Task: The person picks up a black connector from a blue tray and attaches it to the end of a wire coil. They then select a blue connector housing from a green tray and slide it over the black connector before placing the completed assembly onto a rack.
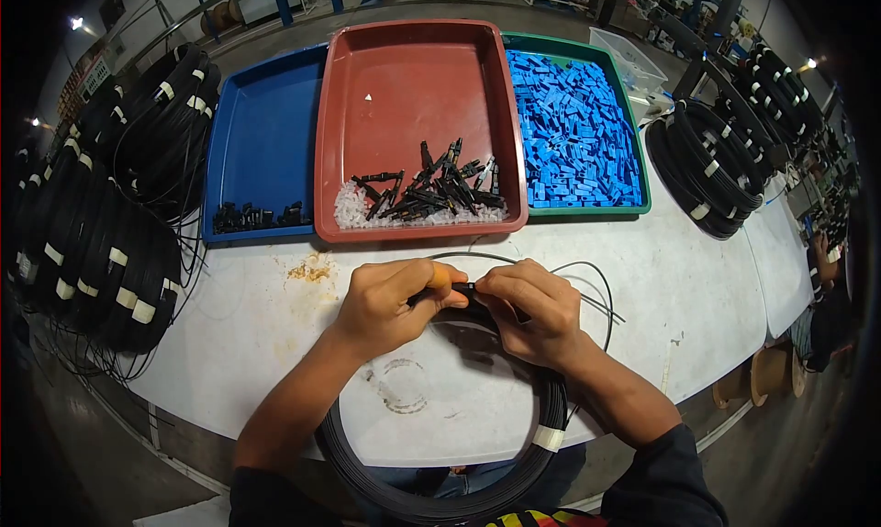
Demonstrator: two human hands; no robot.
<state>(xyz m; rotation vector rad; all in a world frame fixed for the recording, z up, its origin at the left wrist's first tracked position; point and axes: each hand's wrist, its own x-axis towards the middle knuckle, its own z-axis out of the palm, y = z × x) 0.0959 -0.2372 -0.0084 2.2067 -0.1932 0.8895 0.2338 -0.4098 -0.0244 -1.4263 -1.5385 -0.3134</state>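
My left hand [390,305] and my right hand [537,311] meet above the table, both closed in a pinch. Between their fingertips shows a small black connector [467,288], mostly covered by the fingers. An orange wrap [440,275] is on a finger of my left hand. Below the hands lies a coil of black cable [335,440], bound with a white tape band [549,438] and hanging over the table's near edge. A loose cable end [601,302] loops out to the right of my right hand.
A red tray [413,95] holds black connector parts [440,187] and small clear pieces [353,206]. Beside it stand a blue tray [266,132] with black parts and a green tray [644,183] of blue clips [578,123]. Cable coils [101,242] crowd the left, others [702,169] the right.
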